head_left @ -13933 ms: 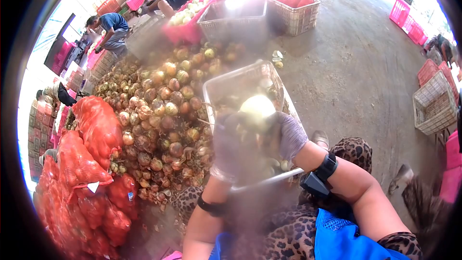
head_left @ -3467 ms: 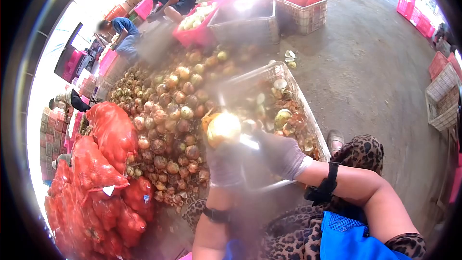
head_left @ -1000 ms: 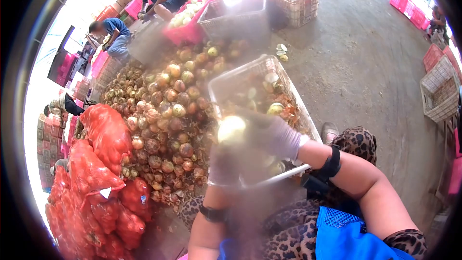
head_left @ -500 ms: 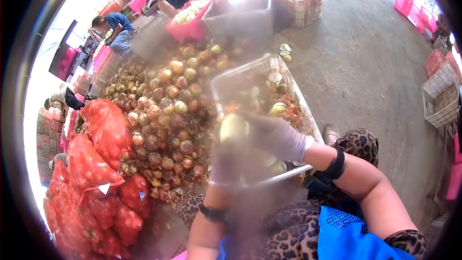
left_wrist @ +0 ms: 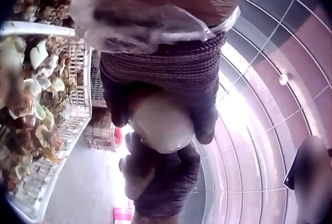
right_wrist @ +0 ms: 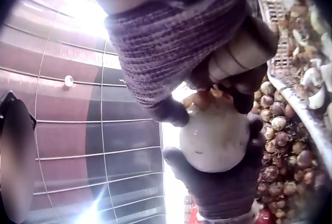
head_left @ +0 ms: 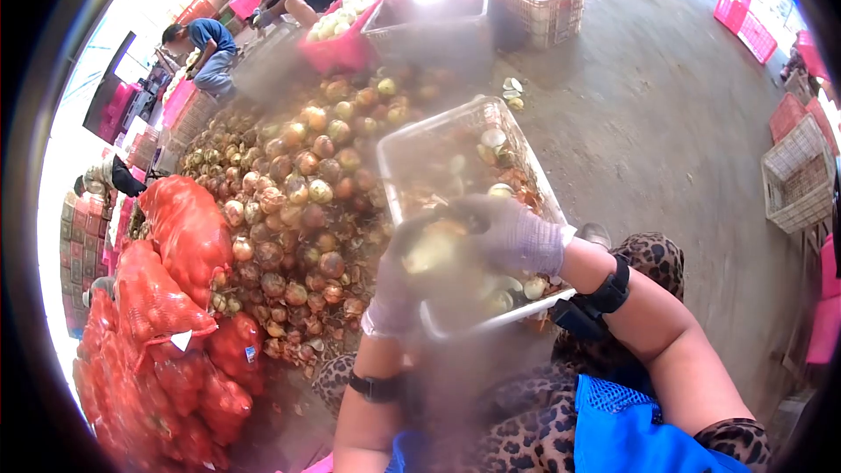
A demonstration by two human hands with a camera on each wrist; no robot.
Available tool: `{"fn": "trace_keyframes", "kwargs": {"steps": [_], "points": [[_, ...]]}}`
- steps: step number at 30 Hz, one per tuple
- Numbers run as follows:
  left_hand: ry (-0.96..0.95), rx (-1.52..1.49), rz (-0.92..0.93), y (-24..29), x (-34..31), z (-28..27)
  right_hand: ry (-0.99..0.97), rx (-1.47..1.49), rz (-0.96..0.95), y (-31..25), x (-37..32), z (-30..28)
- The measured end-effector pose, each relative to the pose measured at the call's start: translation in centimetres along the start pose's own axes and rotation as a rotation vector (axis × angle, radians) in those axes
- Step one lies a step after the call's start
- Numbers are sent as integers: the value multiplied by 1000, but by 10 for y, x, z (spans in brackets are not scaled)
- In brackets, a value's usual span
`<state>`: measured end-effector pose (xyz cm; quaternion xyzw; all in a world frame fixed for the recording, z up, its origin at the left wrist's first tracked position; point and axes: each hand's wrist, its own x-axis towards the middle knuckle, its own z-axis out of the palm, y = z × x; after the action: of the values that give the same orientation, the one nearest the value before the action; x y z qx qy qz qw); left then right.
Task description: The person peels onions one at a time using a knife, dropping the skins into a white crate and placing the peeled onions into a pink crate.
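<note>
A mostly peeled white onion (right_wrist: pixel 214 140) sits between my two gloved hands, with a patch of brown skin (right_wrist: pixel 205 98) at one end. My left hand (right_wrist: pixel 220 190) cups it from the opposite end, fingers and thumb round its sides. My right hand (head_left: pixel 517 232) is at the browner end, thumb at one edge and curled fingers at the other. A beige cylindrical piece (right_wrist: pixel 244 49) lies along the right fingers; I cannot tell what it is. In the head view the onion is blurred, above the near part of a white crate (head_left: pixel 554 201) holding peels and onion scraps.
A heap of unpeeled onions (head_left: pixel 298 184) spreads left of the crate. Red mesh sacks (head_left: pixel 166 333) stand at the near left. Further back are a pink crate of peeled onions (head_left: pixel 337 44), a pale crate (head_left: pixel 429 35) and two crouching people (head_left: pixel 210 52). Another crate (head_left: pixel 797 175) stands right.
Several seconds ago the left hand held an onion with brown skin on its side; now the onion is mostly white. In the last half second both hands shifted slightly, the right closing over the onion.
</note>
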<state>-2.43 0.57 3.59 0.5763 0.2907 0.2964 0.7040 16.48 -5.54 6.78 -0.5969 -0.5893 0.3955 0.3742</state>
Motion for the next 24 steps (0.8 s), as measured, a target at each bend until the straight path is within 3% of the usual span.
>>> {"fn": "trace_keyframes", "kwargs": {"steps": [2,3,7,8,10,11,13,17,20,21,22,24], "points": [[-7,113,91,-1,-2,-4,-52,102,54,-4,1,3],[14,70,41,6,-6,0,-59,71,74,-4,2,4],[-28,194,127,-2,-5,-12,65,-71,-165,23,5,18],[-45,79,81,3,-5,-9,100,-166,-260,42,10,23],[-72,-155,-7,16,-4,-3,162,-73,-304,61,12,25],[-52,-115,57,11,0,-3,188,115,-253,68,11,25],[66,-232,-11,6,3,-6,239,291,-200,69,10,21],[159,-337,-83,-31,4,-3,329,56,-343,77,13,30],[186,-451,-96,-12,-4,10,252,-231,-259,67,11,31],[174,-409,-33,-9,-4,11,216,-521,-253,68,12,25],[156,-367,34,-4,-2,10,162,-427,-98,67,14,20],[30,-612,-47,5,4,-1,90,-262,224,56,19,9]]}}
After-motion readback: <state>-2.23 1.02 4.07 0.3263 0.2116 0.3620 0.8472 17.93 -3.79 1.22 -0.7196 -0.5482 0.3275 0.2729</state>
